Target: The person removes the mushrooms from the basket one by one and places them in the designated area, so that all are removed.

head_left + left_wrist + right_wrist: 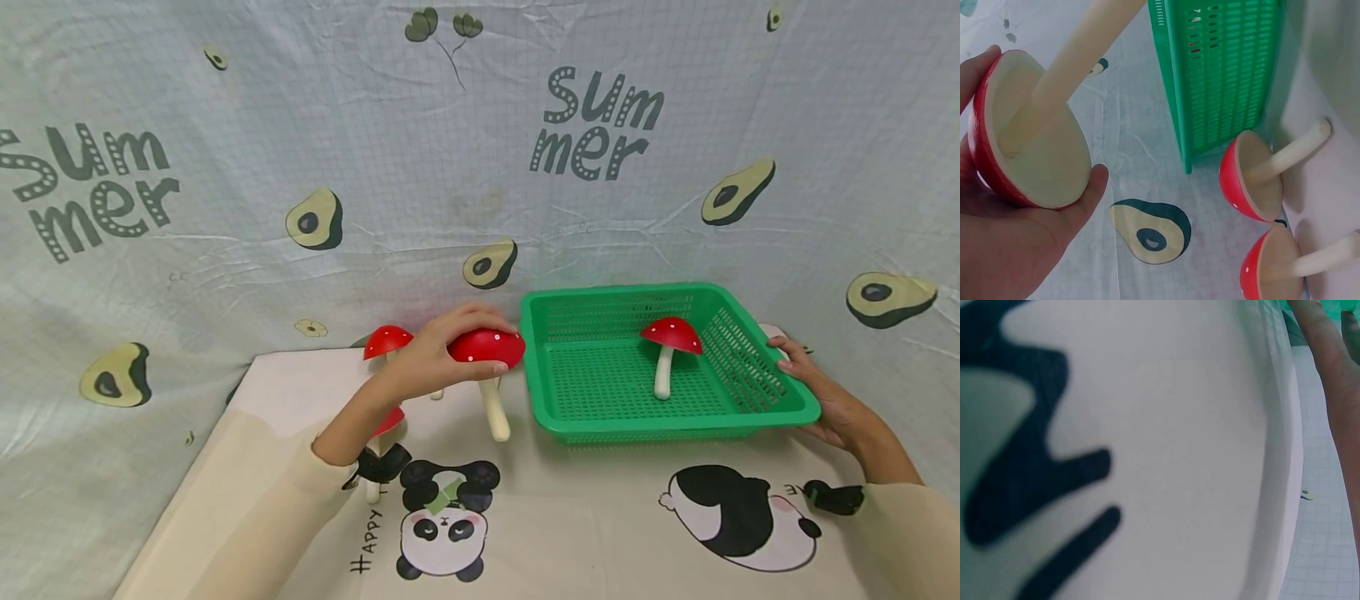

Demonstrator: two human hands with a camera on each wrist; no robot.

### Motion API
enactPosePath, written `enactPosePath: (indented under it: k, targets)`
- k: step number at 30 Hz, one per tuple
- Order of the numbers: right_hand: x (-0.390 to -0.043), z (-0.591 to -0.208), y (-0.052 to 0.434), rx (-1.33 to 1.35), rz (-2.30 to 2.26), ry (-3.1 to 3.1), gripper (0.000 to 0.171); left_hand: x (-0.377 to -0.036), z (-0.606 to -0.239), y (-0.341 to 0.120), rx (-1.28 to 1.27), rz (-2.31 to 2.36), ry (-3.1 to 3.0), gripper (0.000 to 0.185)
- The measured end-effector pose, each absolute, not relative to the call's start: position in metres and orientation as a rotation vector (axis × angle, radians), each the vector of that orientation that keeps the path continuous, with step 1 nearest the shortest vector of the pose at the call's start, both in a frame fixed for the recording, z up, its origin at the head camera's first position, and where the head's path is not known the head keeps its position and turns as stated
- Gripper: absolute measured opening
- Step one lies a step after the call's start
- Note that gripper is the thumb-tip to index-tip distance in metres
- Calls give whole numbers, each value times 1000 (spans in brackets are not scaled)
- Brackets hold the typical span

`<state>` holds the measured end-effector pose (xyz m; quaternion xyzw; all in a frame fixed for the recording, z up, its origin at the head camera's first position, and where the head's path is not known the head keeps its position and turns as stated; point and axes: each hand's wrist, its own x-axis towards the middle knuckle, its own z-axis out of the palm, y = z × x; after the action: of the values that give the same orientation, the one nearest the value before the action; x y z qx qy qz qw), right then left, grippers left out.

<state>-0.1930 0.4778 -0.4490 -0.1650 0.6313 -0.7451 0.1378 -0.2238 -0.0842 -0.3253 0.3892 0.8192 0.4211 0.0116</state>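
Observation:
My left hand point(438, 350) grips a toy mushroom point(495, 408) by its red, white-dotted cap, above the table and just left of the green basket point(573, 425). In the left wrist view the fingers and thumb point(1088, 200) spread around the cap's edge, and the pale stem points away from the palm. My right hand point(832, 408) holds the basket's right rim; its wrist view catches only part of that hand. Inside the basket, toward the right, another red-capped mushroom point(663, 371) leans with its cap up.
More red mushrooms stand on the table left of the basket: one at the back point(386, 340), one partly behind my left forearm point(390, 419). The left wrist view shows two mushrooms point(1254, 178) near the basket. A printed cloth wall point(420, 183) rises behind the table.

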Motion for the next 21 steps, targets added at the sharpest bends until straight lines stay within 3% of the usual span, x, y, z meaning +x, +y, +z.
enactPosePath:
  k: [21]
  targets:
    - [-192, -447, 479, -462, -2129, 1861, 34, -216, -336, -111, 1099, 1277, 2624, 44]
